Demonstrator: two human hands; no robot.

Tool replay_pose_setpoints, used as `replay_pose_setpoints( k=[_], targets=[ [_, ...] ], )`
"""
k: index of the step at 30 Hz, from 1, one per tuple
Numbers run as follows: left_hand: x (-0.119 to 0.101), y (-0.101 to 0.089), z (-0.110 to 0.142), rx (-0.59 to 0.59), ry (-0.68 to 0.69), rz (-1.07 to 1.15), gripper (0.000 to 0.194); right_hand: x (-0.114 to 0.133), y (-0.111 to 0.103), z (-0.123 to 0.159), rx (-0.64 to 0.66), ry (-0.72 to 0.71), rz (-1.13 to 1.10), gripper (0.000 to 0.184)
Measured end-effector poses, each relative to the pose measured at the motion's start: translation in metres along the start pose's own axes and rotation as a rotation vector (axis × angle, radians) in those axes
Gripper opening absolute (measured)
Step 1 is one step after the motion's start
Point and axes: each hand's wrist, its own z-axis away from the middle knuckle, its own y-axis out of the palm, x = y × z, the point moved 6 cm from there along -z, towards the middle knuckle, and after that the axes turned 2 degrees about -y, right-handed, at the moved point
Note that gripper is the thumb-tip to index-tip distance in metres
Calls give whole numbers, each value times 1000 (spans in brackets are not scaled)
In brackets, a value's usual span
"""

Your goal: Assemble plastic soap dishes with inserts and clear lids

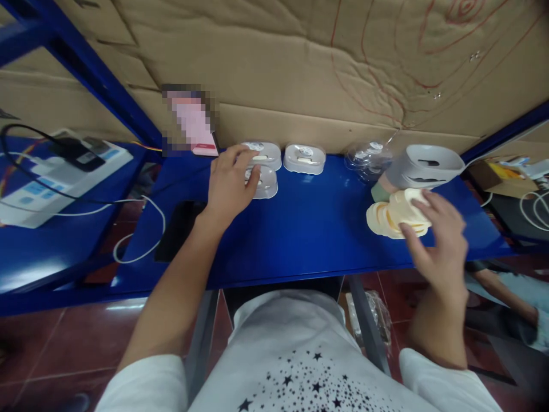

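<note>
My left hand (231, 186) is over two clear plastic cases at the middle left. Its fingers reach across the rear case (271, 155), and its thumb lies over the near case (268, 186), spread apart from the fingers. Each case has a small pale strip in it. To the right sits a third clear case (304, 159). My right hand (441, 243) has its fingers and thumb around a cream oval plastic piece (407, 205), tilted on top of a pile of similar cream pieces (380, 220).
Behind the pile stands a grey-white container (429, 163) with a slot, beside clear plastic shells (369, 157). A phone (193, 123) leans on the cardboard wall (274, 68). A black flat object (180, 229), white cable (160, 214) and power strip (64, 183) are left. A co-worker's arm (506, 294) shows right.
</note>
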Motion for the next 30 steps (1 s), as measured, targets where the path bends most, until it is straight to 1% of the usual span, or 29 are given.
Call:
replay_pose_setpoints(
  k=[1,2,4,6,7,9,12,16,20,22,26,30],
  targets=[
    [-1,1,0,10,4,-7,38,-23,-8,8,-50,43,60,50],
    [-2,2,0,19,9,-12,37,-42,-11,14,-61,69,104,48],
    [-3,4,0,35,22,-16,36,-70,-7,25,-13,91,124,49],
    [-4,6,1,48,35,-17,35,-85,3,33,49,114,80,46],
    [-5,8,1,53,39,-18,35,-88,6,35,56,126,52,43],
    [-4,10,1,64,43,-23,33,-89,9,38,16,140,15,36],
    [-4,12,1,74,42,-30,31,-89,7,39,-80,158,21,30],
    [-7,12,2,69,54,-38,28,-85,4,36,-93,190,64,29],
    [-14,14,5,74,92,-18,29,-58,-3,24,-165,109,48,19],
    [-19,18,8,88,117,-4,31,-42,-3,16,-179,77,22,17],
    [-30,29,14,141,163,30,32,-20,8,3,-177,29,-41,17],
    [-44,37,20,185,223,69,34,-3,18,-2,-181,-36,-73,11]
  ],
)
